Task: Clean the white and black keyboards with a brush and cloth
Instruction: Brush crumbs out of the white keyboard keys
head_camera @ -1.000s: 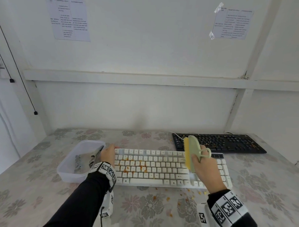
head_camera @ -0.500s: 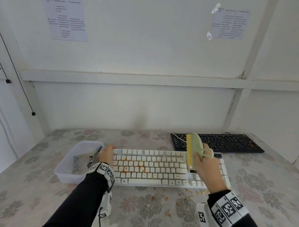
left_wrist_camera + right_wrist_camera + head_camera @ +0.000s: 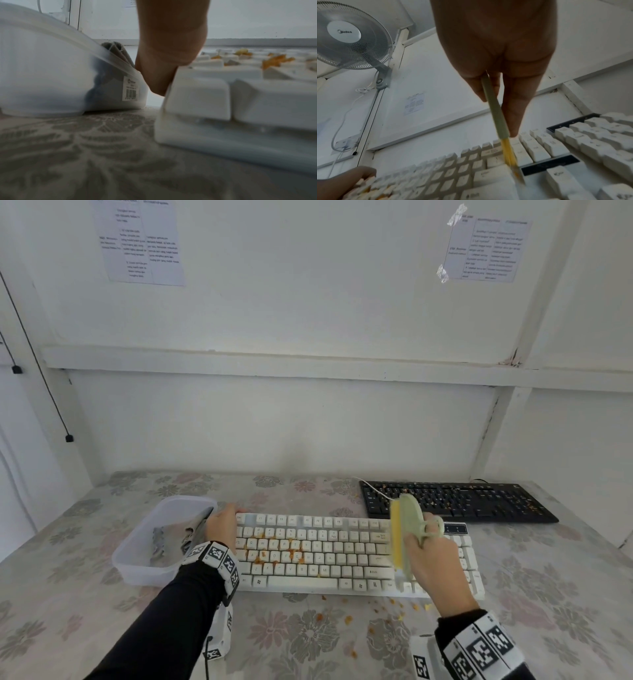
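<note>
1. Floral tablecloth (image 3: 308,642) covers the work surface below a white wall.
2. The left hand (image 3: 222,525) rests on the left end of the white keyboard (image 3: 308,559), touching it; how far its fingers curl cannot be told.
3. The right hand (image 3: 433,563) grips a green brush (image 3: 409,522), fingers curled round its handle, yellow bristles down on the keys at the keyboard's right part.
4. Orange crumbs (image 3: 274,554) lie on the keys between the hands.
5. Beyond the right hand lies the black keyboard (image 3: 479,503).
6. Just left of the left hand, a clear plastic tub (image 3: 137,559) holds the grey cloth (image 3: 161,542).
</note>
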Demonstrator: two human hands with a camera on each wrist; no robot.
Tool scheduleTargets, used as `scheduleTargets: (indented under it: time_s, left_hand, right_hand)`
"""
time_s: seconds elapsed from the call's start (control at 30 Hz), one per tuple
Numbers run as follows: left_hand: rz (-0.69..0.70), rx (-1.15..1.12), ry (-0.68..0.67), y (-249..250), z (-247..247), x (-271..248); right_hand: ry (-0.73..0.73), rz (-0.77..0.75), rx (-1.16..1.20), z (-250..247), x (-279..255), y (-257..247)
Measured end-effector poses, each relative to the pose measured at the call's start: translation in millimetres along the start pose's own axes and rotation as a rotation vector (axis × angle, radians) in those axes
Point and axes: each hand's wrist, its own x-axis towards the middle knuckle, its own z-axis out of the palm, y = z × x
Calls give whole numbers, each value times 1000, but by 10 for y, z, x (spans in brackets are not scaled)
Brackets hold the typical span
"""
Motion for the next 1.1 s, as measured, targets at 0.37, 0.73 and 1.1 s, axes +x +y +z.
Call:
scheduleTargets:
  time_s: [0.37, 0.73, 1.1]
  left_hand:
    - [39, 29, 10, -19, 37, 45]
    - [17, 13, 14, -10, 23, 9]
    - [38, -3, 12, -29, 30, 52]
  right_hand:
    - [-250, 168, -14, -92, -106, 17]
    - [-143, -84, 161, 177, -181, -462]
    - [-361, 20, 60, 354, -225, -429]
